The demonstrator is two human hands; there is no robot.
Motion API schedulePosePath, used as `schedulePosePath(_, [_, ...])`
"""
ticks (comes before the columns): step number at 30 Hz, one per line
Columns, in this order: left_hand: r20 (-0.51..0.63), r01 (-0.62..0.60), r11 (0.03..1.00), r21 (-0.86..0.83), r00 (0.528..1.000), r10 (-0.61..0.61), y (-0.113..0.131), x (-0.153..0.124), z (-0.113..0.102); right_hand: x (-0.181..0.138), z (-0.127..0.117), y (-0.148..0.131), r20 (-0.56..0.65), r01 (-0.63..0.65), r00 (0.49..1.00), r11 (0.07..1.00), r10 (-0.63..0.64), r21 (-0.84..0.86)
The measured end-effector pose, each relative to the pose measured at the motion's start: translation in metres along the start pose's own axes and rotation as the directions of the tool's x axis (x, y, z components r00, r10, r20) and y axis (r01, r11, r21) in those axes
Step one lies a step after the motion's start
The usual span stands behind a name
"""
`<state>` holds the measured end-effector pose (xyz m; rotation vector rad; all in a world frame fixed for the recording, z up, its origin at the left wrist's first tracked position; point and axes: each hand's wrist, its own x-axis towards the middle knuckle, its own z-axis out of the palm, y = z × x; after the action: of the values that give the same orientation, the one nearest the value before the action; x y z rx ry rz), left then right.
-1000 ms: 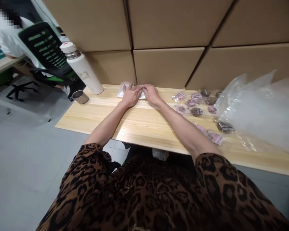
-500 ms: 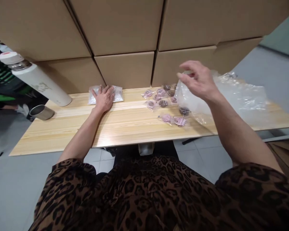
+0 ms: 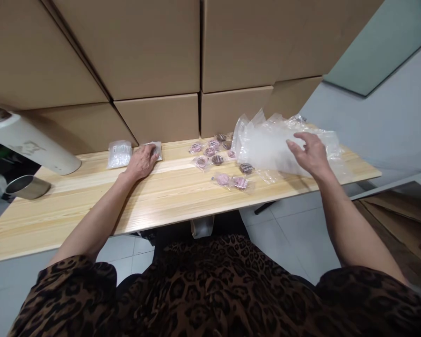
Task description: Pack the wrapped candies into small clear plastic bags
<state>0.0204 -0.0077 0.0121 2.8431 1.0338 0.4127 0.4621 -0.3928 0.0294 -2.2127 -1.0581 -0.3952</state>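
Note:
My left hand lies flat, fingers spread, on a small clear packet at the back of the wooden table. A second small clear packet lies just left of it. My right hand hovers with curled, parted fingers over a heap of large clear plastic bags on the right, touching its top. Several small wrapped pink and brown round items are scattered between my hands.
Stacked cardboard boxes form a wall behind the table. A white flask and a metal cup stand at the left end. The table's right end borders grey floor.
My right hand left the small packet, swung right and came down onto the heap of plastic bags. My view turned right. The left hand stayed on the packet.

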Motion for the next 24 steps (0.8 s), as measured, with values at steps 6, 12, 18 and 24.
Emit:
schedulePosePath(6, [-0.061, 0.011, 1.0, 0.013, 0.998, -0.011, 0.01, 0.004, -0.005, -0.008, 0.028, -0.021, 0.04, 0.171, 0.984, 0.985, -0.172, 0.03])
schedulePosePath(12, [-0.062, 0.016, 1.0, -0.008, 0.998, -0.016, 0.028, 0.0, -0.004, -0.021, 0.032, -0.027, 0.037, 0.213, 0.976, 0.975, -0.216, 0.059])
schedulePosePath(18, [-0.036, 0.04, 0.996, 0.076, 0.999, -0.037, 0.036, -0.007, -0.008, -0.032, 0.029, -0.025, 0.019, 0.219, 0.975, 0.971, -0.222, 0.093])
schedulePosePath(24, [0.066, 0.022, 0.997, 0.074, 0.997, -0.027, 0.037, -0.009, -0.008, -0.033, 0.037, -0.041, 0.145, 0.265, 0.952, 0.963, -0.268, 0.037])
